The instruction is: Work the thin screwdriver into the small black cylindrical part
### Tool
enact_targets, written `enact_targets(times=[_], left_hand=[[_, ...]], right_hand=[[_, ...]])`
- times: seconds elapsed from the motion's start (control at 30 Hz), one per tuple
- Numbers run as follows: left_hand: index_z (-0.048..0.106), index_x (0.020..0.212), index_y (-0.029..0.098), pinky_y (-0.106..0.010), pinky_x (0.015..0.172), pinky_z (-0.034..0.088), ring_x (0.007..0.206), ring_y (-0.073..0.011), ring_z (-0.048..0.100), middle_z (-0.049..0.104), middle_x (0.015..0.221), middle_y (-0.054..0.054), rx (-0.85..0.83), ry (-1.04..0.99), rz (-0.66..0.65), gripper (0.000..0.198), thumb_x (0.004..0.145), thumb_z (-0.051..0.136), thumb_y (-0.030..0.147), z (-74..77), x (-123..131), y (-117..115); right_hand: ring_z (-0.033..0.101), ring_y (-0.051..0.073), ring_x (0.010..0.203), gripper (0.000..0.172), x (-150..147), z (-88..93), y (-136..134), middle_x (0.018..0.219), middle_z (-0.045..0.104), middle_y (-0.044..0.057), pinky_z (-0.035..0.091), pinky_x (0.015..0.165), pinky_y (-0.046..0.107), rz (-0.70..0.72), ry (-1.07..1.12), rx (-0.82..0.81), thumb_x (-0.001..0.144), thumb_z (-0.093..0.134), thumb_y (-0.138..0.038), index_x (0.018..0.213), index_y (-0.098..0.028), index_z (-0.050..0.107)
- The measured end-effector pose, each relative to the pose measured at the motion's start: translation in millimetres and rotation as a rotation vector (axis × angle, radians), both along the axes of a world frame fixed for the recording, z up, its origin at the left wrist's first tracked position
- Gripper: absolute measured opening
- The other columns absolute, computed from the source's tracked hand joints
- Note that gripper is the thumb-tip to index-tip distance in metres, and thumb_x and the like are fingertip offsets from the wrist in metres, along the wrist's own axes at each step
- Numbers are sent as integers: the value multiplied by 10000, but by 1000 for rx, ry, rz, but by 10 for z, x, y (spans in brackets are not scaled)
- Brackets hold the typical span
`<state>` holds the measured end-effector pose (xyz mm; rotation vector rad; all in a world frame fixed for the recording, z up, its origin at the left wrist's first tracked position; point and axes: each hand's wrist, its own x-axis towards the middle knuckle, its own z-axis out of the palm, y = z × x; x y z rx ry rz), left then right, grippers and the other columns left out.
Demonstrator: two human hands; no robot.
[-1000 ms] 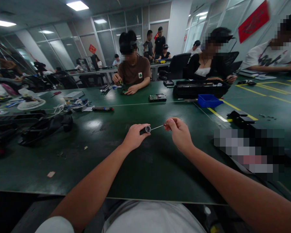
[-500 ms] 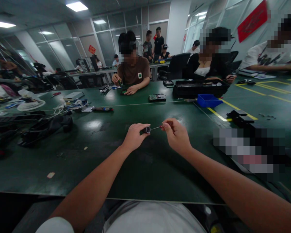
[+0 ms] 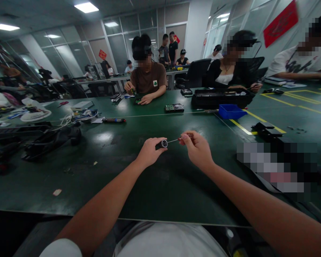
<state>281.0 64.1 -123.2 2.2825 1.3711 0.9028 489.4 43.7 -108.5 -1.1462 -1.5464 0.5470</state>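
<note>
My left hand (image 3: 151, 151) is closed around a small black cylindrical part (image 3: 163, 144), whose round, silver-rimmed end faces right and toward me. In my right hand (image 3: 199, 148) is a screwdriver (image 3: 182, 139) with a reddish handle, pinched between thumb and fingers. Its thin metal shaft points left, and the tip meets the rim of the cylinder; I cannot make out whether it sits inside. Both hands are held above the green table (image 3: 149, 185), close together in front of me.
A bare hard drive (image 3: 174, 107), a blue bin (image 3: 232, 111) and a long black housing (image 3: 222, 98) lie beyond my hands. Left are a pen-shaped tool (image 3: 114, 120), cables and black parts (image 3: 53, 141). A co-worker (image 3: 147, 76) sits opposite, handling a small board.
My right hand has shifted slightly right and its fingers have turned on the screwdriver handle, showing more of it. The left hand still holds the cylinder; the whole view has shifted slightly.
</note>
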Motion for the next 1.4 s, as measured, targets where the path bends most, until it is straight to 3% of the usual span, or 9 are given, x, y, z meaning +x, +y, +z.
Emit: enact_targets(times=[0.13, 0.27, 0.47, 0.53, 0.67, 0.8, 0.93, 1.07, 1.4], left_hand=[[653, 1230, 248, -411, 975, 453, 1029, -228, 605, 700, 1102, -41, -12, 10, 14, 389, 848, 724, 241, 14, 10, -5], [651, 1230, 239, -409, 972, 452, 1036, -229, 604, 700, 1107, -41, 1, 3, 25, 389, 848, 725, 240, 13, 1, 4], [651, 1236, 262, -423, 971, 456, 1032, -232, 604, 699, 1113, -41, -7, 6, -1, 387, 855, 716, 263, -29, -21, 23], [654, 1234, 263, -420, 968, 457, 1024, -230, 606, 701, 1110, -37, -6, 5, -14, 385, 854, 718, 265, -40, -26, 31], [646, 1242, 254, -416, 979, 456, 1048, -236, 605, 697, 1139, -38, -1, -5, 24, 390, 858, 710, 264, -32, -40, 49], [638, 1244, 250, -415, 1003, 443, 1094, -233, 596, 680, 1199, -47, 47, -22, 32, 383, 866, 695, 243, 3, -51, 50], [639, 1236, 280, -463, 1058, 379, 1137, -231, 579, 676, 1215, -32, 107, 47, -26, 376, 869, 696, 225, 12, -66, 61], [644, 1225, 292, -518, 1095, 319, 1151, -241, 575, 677, 1215, -34, 55, 90, 15, 373, 863, 703, 221, -18, -69, 88], [655, 1221, 278, -457, 1023, 386, 1097, -245, 586, 692, 1169, -36, 53, 73, -2, 383, 845, 722, 248, -7, -22, 49]], right_hand=[[586, 174, 543, 305, 17, 50, -26, 595, 640, 3, 410, 568, 313, -79, -159, 16, 896, 602, -494, 759, -226, 652], [640, 190, 649, 212, 8, 67, -42, 729, 691, 23, 441, 627, 316, 1, -175, 76, 946, 517, -382, 961, -223, 656], [568, 175, 548, 333, 2, 53, -54, 635, 635, 9, 379, 546, 310, -32, -244, 53, 970, 464, -475, 857, -240, 671], [577, 177, 567, 302, -2, 32, -51, 692, 663, 20, 397, 566, 317, -35, -224, 59, 981, 448, -428, 922, -239, 675], [649, 212, 737, 243, -26, -37, -4, 858, 710, 55, 483, 676, 354, 3, -11, 3, 937, 526, -389, 1090, -224, 617], [656, 203, 788, 251, -16, -110, 137, 863, 699, 56, 529, 778, 389, 95, 281, -128, 899, 578, -453, 961, -217, 639], [588, 162, 614, 291, 63, -183, 301, 668, 599, 5, 554, 722, 380, 191, 607, -357, 836, 632, -505, 784, -220, 604], [602, 162, 656, 319, 95, -237, 342, 739, 638, 17, 528, 660, 336, 101, 524, -287, 829, 644, -535, 826, -217, 614], [615, 174, 678, 288, 27, -139, 173, 740, 659, 21, 490, 665, 332, 65, 185, -98, 949, 507, -469, 885, -212, 620]])
